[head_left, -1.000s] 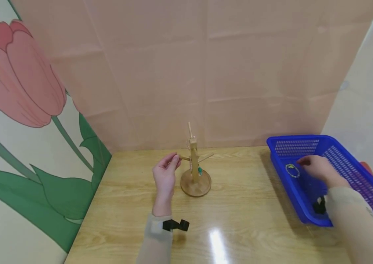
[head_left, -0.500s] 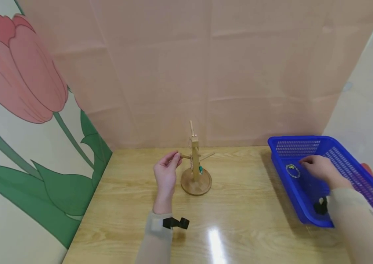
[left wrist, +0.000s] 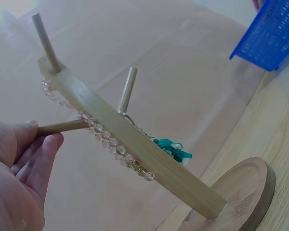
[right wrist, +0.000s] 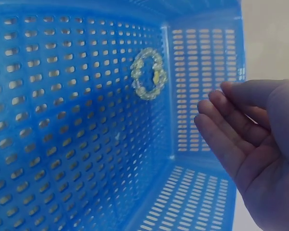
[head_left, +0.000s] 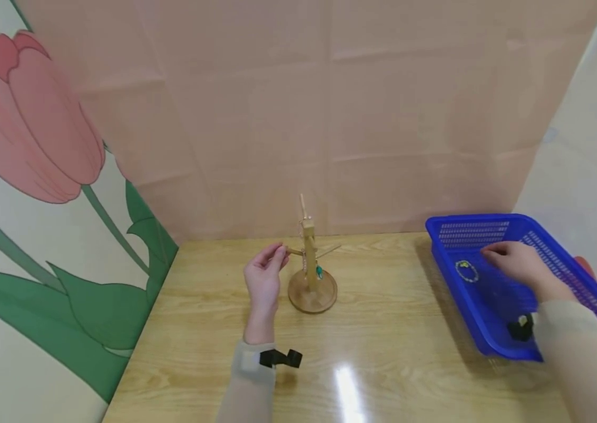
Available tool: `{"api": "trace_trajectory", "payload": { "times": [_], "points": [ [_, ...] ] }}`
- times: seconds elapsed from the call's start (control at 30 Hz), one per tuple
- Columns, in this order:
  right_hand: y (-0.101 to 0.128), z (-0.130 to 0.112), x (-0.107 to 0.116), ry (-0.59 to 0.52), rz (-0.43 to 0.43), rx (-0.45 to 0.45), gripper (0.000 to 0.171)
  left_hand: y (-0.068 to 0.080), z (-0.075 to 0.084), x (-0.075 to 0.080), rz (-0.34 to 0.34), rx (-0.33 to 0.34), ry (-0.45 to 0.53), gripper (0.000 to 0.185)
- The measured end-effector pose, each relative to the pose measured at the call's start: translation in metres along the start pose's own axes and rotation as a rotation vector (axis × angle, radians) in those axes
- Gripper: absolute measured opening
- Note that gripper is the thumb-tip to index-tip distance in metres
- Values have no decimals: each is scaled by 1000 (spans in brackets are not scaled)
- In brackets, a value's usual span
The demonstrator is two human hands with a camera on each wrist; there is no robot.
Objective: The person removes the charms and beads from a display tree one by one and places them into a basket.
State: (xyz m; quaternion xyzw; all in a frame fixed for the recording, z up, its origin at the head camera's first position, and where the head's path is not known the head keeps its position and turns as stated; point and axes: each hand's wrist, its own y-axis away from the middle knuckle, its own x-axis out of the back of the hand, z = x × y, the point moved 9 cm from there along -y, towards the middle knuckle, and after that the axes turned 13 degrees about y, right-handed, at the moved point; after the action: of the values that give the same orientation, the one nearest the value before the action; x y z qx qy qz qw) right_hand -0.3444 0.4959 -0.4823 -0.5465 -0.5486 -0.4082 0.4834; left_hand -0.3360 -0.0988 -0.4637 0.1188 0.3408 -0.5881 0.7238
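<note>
My left hand (head_left: 265,277) pinches the end of a wooden side peg (left wrist: 65,127) between thumb and fingers. That peg belongs to a wooden jewelry stand (head_left: 311,258) with a round base (head_left: 313,303). In the left wrist view, a clear pinkish bead bracelet (left wrist: 113,142) hangs on the same peg, close along the post. A keychain with a green figure (left wrist: 171,148) hangs from another peg. My right hand (head_left: 522,269), fingers loosely curled with nothing in them, hovers over the blue basket (head_left: 457,299). Near its fingertips, a yellowish bead bracelet (right wrist: 136,72) lies on the basket's floor.
The basket stands on the right of the wood-grain table (head_left: 388,329), by a side wall. A pink cloth backdrop (head_left: 330,117) rises behind the stand. Large tulips (head_left: 39,129) decorate the left panel.
My right hand has shifted slightly right, away from the yellowish bracelet, which lies where it was. My left hand keeps its pinch on the peg.
</note>
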Motion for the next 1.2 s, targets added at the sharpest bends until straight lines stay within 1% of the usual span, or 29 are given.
{"api": "trace_trajectory", "payload": {
  "times": [0.07,0.23,0.37,0.53,0.7,0.97,1.13,1.2],
  "points": [
    [1,-3,1,-4,7,5,41,1,1,-1,-1,-5,-1,15],
    [0,-14,4,-11,36,37,38,1,2,-1,-6,-15,-4,18],
    [1,-23,7,-18,46,47,35,1,1,0,-10,-10,-7,17],
    [2,-30,16,-26,74,44,34,1,0,0,-8,0,-5,15],
    [2,-38,24,-43,65,31,38,1,2,0,-6,-5,-5,16],
    [7,-56,35,-135,14,-11,51,1,4,-2,-11,-14,-8,15],
    [10,-74,44,-208,41,-19,50,2,4,-2,-13,-17,-4,15],
    [11,-81,48,-257,60,-17,48,2,4,-2,-15,-16,-6,15]
  ]
}}
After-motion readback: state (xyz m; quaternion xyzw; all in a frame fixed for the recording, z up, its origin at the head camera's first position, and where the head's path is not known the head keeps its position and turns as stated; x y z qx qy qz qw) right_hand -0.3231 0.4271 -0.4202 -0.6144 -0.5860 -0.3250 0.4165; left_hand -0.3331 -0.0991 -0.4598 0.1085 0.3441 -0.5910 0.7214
